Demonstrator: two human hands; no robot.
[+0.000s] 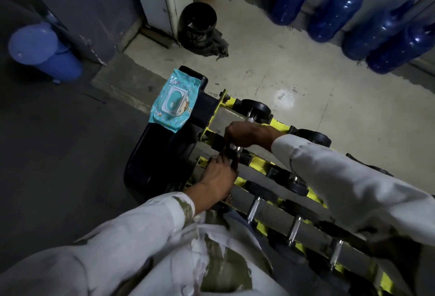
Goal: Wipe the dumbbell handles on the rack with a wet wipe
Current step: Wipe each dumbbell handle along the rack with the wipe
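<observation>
A yellow-and-black rack [259,161] holds several black dumbbells with chrome handles, running from the middle to the lower right. My right hand [247,134] reaches over the rack and closes around the handle of a small dumbbell [237,148] on a middle rail. A bit of white wet wipe [233,147] shows under its fingers. My left hand [217,175] comes up from below, its fingertips on the black end of the same dumbbell. A teal wet wipe pack [174,101] lies on the black seat [150,154] left of the rack.
Several blue water jugs [339,11] lean on the far wall at the upper right. A black bin [197,22] with a rag stands by a white pillar. A blue lidded container [42,51] stands at the left. Concrete floor lies beyond the rack.
</observation>
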